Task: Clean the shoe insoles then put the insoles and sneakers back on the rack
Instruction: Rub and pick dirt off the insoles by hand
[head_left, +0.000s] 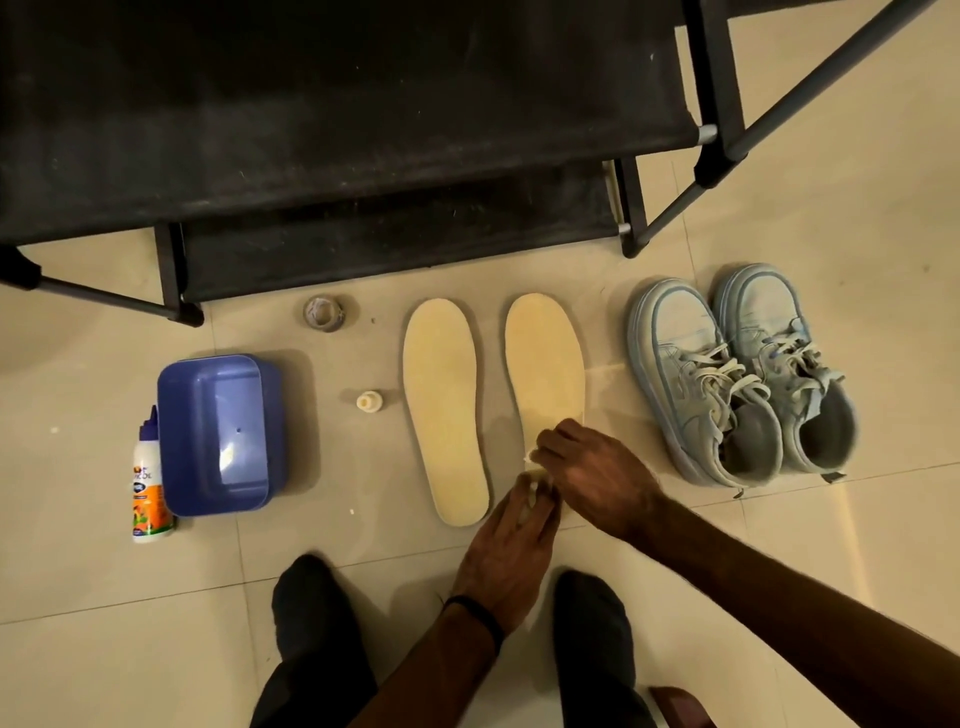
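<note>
A blue plastic tub (221, 434) was set upside down on the tiled floor (78, 597), with a glue bottle (148, 483) just beside it and a small cap (369, 401) and a tape roll (325, 311) nearby.

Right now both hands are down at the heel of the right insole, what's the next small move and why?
Probably wipe up that insole toward its toe. The left hand and right hand meet at its heel end over something small and pale; what it is I can't tell. The rest of that insole lies bare, as does the other insole, and the sneakers wait beside.

Pale yellow insoles (440, 405); light blue sneakers (737, 379); blue-violet tub (218, 431); black rack (337, 130); cream tiles (104, 597)
</note>
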